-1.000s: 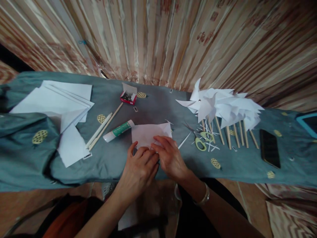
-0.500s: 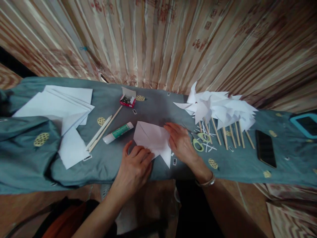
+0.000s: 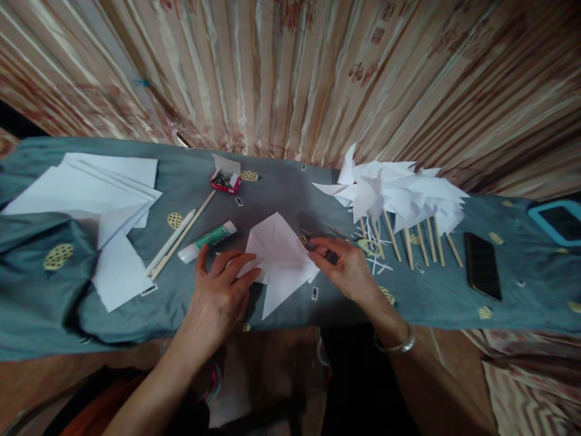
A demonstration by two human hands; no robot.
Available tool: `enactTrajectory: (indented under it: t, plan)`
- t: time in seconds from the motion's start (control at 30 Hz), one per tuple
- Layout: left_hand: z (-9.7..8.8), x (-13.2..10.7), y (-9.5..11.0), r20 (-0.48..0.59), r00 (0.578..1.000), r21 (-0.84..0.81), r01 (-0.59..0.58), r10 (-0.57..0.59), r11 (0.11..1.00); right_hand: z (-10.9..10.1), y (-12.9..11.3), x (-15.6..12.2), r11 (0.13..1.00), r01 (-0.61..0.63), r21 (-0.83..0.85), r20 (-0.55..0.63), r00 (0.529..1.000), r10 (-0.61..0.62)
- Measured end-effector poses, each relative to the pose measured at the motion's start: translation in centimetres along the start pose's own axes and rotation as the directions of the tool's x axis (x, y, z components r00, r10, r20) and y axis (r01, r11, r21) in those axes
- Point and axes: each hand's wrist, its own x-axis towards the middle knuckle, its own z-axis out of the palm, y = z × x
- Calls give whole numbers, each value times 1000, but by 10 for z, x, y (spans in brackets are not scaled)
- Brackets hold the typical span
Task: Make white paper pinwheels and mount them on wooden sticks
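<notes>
A folded piece of white paper [image 3: 284, 257], creased and pointed at its corners, lies on the cloth in front of me. My left hand [image 3: 222, 287] rests on its left side; the fingertips press the paper and the thumb is spread away near the glue stick [image 3: 207, 242]. At the paper's right corner, my right hand [image 3: 347, 266] closes thumb and forefinger on the edge. Just beyond that hand lie scissors with green handles [image 3: 371, 247], partly covered by it. Thin white paper strips [image 3: 381, 266] are scattered beside them.
White paper sheets [image 3: 118, 181] lie at the left, near wooden sticks [image 3: 175, 248]. An open red box [image 3: 226, 180] of small metal pieces stands behind. Paper pinwheels [image 3: 403, 191] on sticks are piled at the right, with a phone [image 3: 482, 266] and a blue-framed device [image 3: 560, 224] further right.
The paper has been turned, so a long point now faces me. My left hand has shifted left and my right hand now pinches the right corner. The view has moved slightly.
</notes>
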Motion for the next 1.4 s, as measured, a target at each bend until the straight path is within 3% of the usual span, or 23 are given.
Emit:
enactTrajectory:
  t: [0.17, 0.33, 0.47, 0.73, 1.0, 1.4]
  plan:
    - [-1, 1, 0, -48, 999, 40, -9, 11, 999, 0, -2, -12, 974, -180, 136, 114, 980, 165]
    - [0, 0, 28, -53, 992, -73, -115, 111, 991, -5, -3, -20, 996, -29, 87, 82, 996, 22]
    - [10, -3, 39, -6, 991, -148, -133, 134, 980, -9, -2, -23, 995, 80, 59, 80, 993, -84]
    - [13, -9, 38, -16, 990, -175, -139, 138, 975, -10, 8, -30, 952, 19, 305, 174, 982, -75]
    - [7, -17, 40, -8, 990, -203, -140, 141, 969, -14, 2, -36, 893, -46, 448, 297, 950, -100]
    - [0, -15, 43, 57, 988, -225, -125, 142, 966, -7, -11, -32, 866, -69, 495, 333, 936, -115]
